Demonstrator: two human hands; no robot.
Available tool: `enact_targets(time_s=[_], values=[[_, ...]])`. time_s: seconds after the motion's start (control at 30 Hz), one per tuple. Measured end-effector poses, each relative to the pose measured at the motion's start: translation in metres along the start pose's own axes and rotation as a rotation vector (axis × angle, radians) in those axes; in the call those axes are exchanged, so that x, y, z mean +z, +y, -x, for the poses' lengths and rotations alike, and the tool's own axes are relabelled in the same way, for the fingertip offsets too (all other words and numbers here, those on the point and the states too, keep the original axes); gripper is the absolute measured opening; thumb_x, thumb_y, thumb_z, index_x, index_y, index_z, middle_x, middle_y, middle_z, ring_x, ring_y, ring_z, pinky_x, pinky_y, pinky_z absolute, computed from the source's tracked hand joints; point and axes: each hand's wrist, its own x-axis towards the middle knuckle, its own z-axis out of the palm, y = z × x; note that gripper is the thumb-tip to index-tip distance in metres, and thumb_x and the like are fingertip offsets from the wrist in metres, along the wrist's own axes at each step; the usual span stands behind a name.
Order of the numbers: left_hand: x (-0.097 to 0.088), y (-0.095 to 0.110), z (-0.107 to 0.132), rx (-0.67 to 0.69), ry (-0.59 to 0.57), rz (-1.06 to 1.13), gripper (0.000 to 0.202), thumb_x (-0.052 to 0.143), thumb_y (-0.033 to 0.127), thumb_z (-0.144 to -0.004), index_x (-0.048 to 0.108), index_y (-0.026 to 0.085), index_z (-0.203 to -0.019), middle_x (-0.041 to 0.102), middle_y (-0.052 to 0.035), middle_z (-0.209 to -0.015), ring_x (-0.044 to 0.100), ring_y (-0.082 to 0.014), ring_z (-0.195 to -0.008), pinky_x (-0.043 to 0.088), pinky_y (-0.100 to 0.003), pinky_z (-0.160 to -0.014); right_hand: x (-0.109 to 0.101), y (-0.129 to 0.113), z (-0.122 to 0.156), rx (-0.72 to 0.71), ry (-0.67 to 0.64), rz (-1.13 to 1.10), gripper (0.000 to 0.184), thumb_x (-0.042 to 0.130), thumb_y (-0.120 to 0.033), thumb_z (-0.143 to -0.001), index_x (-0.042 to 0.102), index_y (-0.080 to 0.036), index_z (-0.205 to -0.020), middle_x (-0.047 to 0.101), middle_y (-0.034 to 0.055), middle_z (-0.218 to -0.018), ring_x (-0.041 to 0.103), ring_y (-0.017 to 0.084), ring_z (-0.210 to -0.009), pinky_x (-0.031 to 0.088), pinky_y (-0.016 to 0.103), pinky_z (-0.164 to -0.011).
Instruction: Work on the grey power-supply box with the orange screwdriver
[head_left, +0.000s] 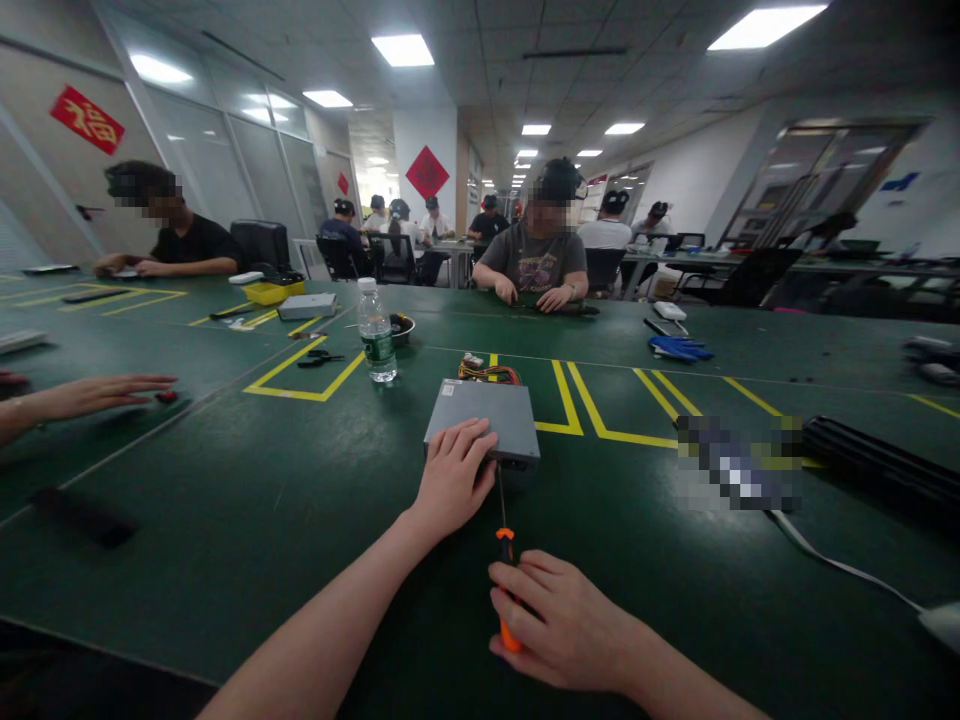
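Observation:
A grey metal computer power supply (504,405) lies flat on the green table, a bundle of coloured cables (491,372) at its far side. My left hand (454,475) grips its near left part, fingers across the top and thumb at the front edge. In my right hand (559,615) is a screwdriver (507,550) with an orange and black handle, fingers wrapped round it. Its thin shaft points away from me to the near face of the power supply. Whether the tip sits in a screw cannot be made out.
A water bottle (376,335) stands left of the power supply, a bowl (403,328) behind it. Blue gloves (679,348) and a black bar-shaped object (885,460) lie right. Another person's hand (112,395) rests at left. A co-worker (536,260) sits opposite.

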Motion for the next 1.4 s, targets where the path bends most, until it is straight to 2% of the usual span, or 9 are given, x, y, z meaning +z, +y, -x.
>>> enact_targets(time_s=[0.23,0.37,0.5,0.63,0.77,0.87,1.1,1.3,1.4], values=[[0.001,0.0,0.001,0.001,0.002,-0.011,0.028,0.049,0.024,-0.083,0.052,0.023,-0.111,0.053,-0.0053,-0.124,0.044,-0.0217,-0.117,0.033,-0.04,-0.096,-0.008,0.001,0.001,0.013,0.052,-0.029,0.036,0.047,-0.042,-0.085,0.053,-0.014,-0.107,0.062,0.014,-0.103,0.061,0.018,-0.082,0.047,0.033,-0.077],[0.003,-0.001,0.001,-0.002,-0.003,0.005,0.028,0.048,0.024,-0.083,0.051,0.023,-0.111,0.052,-0.0049,-0.124,0.043,-0.0212,-0.118,0.032,-0.04,-0.097,-0.014,0.001,-0.001,-0.002,0.005,-0.064,0.037,0.043,-0.036,-0.087,0.05,-0.012,-0.114,0.061,0.0157,-0.107,0.061,0.019,-0.088,0.047,0.035,-0.08],[0.002,-0.001,0.001,-0.004,-0.004,0.02,0.028,0.048,0.023,-0.083,0.051,0.023,-0.111,0.053,-0.0052,-0.124,0.042,-0.0215,-0.118,0.031,-0.04,-0.097,-0.006,-0.002,-0.002,-0.004,0.054,-0.001,0.026,0.049,-0.033,-0.084,0.057,-0.011,-0.096,0.064,0.0157,-0.1,0.062,0.018,-0.076,0.049,0.033,-0.072],[0.001,0.0,0.0,-0.006,-0.006,0.014,0.028,0.048,0.023,-0.084,0.051,0.023,-0.111,0.053,-0.0051,-0.124,0.043,-0.0211,-0.118,0.032,-0.04,-0.097,0.001,-0.004,-0.001,0.018,0.103,0.015,0.016,0.05,-0.028,-0.083,0.056,-0.014,-0.08,0.066,0.0145,-0.096,0.062,0.017,-0.078,0.049,0.031,-0.072],[0.001,0.0,0.0,-0.004,-0.01,0.01,0.028,0.048,0.023,-0.084,0.051,0.023,-0.111,0.053,-0.0052,-0.124,0.043,-0.0211,-0.118,0.032,-0.04,-0.096,-0.003,-0.004,0.0,0.052,0.005,-0.031,0.036,0.044,-0.042,-0.086,0.055,-0.013,-0.103,0.063,0.0149,-0.105,0.061,0.02,-0.09,0.049,0.033,-0.078],[0.001,-0.001,0.001,-0.006,-0.009,0.007,0.028,0.048,0.023,-0.083,0.051,0.023,-0.111,0.052,-0.005,-0.124,0.042,-0.0208,-0.118,0.031,-0.04,-0.097,-0.005,-0.004,0.0,0.068,-0.092,-0.044,0.037,0.045,-0.039,-0.086,0.05,-0.018,-0.115,0.059,0.014,-0.114,0.06,0.02,-0.093,0.047,0.036,-0.082],[0.004,-0.001,0.001,-0.002,-0.004,-0.003,0.028,0.048,0.023,-0.083,0.051,0.023,-0.111,0.053,-0.0049,-0.124,0.043,-0.0208,-0.118,0.031,-0.039,-0.097,0.001,-0.007,-0.001,-0.014,0.041,-0.008,0.019,0.051,-0.026,-0.083,0.056,-0.011,-0.093,0.063,0.0172,-0.106,0.062,0.018,-0.08,0.049,0.03,-0.07],[0.003,-0.001,0.001,0.0,0.003,-0.004,0.028,0.048,0.024,-0.083,0.051,0.023,-0.111,0.053,-0.0052,-0.124,0.043,-0.0215,-0.118,0.031,-0.04,-0.097,-0.008,-0.005,-0.002,0.04,-0.078,-0.056,0.035,0.043,-0.034,-0.087,0.05,-0.018,-0.118,0.06,0.0136,-0.113,0.061,0.019,-0.091,0.049,0.032,-0.078],[0.003,-0.001,0.001,-0.005,0.004,0.001,0.028,0.049,0.023,-0.083,0.051,0.023,-0.111,0.053,-0.005,-0.124,0.043,-0.0213,-0.118,0.031,-0.04,-0.097,-0.005,-0.006,-0.002,0.02,-0.062,-0.026,0.031,0.046,-0.029,-0.085,0.053,-0.015,-0.112,0.061,0.0146,-0.112,0.062,0.019,-0.086,0.049,0.032,-0.077]])
